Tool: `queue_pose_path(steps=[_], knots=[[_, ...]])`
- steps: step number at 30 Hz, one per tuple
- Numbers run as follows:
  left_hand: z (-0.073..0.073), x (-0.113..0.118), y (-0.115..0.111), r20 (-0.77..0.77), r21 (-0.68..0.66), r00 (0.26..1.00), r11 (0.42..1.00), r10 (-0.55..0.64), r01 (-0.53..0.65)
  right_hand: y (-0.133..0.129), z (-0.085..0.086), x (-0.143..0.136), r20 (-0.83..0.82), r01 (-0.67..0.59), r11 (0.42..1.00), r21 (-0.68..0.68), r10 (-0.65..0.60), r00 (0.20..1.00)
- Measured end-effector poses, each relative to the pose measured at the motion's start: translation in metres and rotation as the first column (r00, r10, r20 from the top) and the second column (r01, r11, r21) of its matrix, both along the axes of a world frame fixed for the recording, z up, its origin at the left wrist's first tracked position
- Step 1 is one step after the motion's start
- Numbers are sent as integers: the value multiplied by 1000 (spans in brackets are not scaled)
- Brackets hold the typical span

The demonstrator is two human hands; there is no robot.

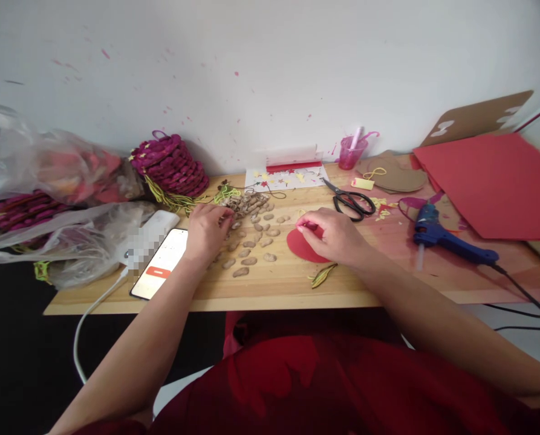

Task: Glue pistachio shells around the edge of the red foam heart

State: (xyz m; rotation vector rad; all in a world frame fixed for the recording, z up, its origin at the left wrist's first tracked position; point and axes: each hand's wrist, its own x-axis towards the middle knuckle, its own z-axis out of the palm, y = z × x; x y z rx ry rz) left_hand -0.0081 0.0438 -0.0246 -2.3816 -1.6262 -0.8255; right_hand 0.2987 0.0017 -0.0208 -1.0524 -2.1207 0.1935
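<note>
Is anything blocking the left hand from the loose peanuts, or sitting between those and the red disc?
Nothing visible stands between the left hand and the peanuts next to it. From the nearest peanuts to the red disc there is only bare tabletop, though the right hand covers part of the disc.

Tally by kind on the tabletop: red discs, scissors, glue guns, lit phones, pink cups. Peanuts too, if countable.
Red disc: 1
Scissors: 1
Glue gun: 1
Lit phone: 1
Pink cup: 1
Total: 5, excluding peanuts (overlapping, no sure count)
</note>
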Motion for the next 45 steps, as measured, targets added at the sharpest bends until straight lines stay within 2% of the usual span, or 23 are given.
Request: queue_pose_path(steps=[6,8,10,12,14,15,18,20,25,27,28,29,31,32,33,34,36,40,43,45], knots=[[5,0,-4,108,-1,994,1000,8,-8,1,-1,1,-7,-6,1000,6,6,1000],[8,5,-9,197,-55,980,998,41,-31,1,0,0,-13,-11,1000,4,11,1000],[11,15,-17,360,-173,929,985,90,-29,0,1,0,-28,-19,1000,4,19,999],[14,28,-27,564,-333,816,939,129,81,-3,3,-2,-56,-35,999,9,35,998],[17,44,-39,709,-449,689,850,151,276,-6,6,-4,-94,-60,998,20,62,994],[18,52,-45,741,-484,652,802,161,351,-8,8,-5,-108,-78,997,25,81,991],[20,71,-59,768,-544,613,692,185,474,-12,11,-9,-117,-151,988,37,155,981],[19,78,-64,784,-554,590,649,195,521,-13,11,-11,-109,-188,981,40,192,975],[17,84,-64,826,-535,514,611,231,584,-12,9,-13,-119,-198,979,42,202,972],[19,81,-63,822,-535,529,600,208,595,-12,8,-13,-120,-194,980,35,197,973],[22,78,-61,805,-541,566,610,177,579,-12,7,-12,-119,-190,981,32,193,974],[24,74,-59,770,-547,623,647,138,532,-11,7,-12,-118,-183,983,31,186,976],[27,59,-53,621,-512,781,790,69,337,-10,5,-11,-118,-153,988,30,155,981],[27,50,-48,512,-438,857,876,58,202,-9,4,-10,-118,-128,991,28,131,984],[26,40,-44,398,-341,915,936,60,87,-8,3,-10,-116,-99,995,24,101,988],[24,31,-39,303,-246,952,968,36,42,-7,2,-9,-109,-65,998,18,66,992],[17,15,-31,200,-89,980,995,-21,40,-6,3,-8,-76,12,1000,0,-12,997],[-2,4,-23,78,6,993,996,-88,87,-6,18,10,44,226,973,-35,-224,973],[-10,3,-25,50,-2,994,996,-93,94,-7,36,43,133,446,893,-55,-436,890],[-11,2,-27,32,-24,998,998,-59,60,-5,43,71,194,577,813,-71,-556,808]])
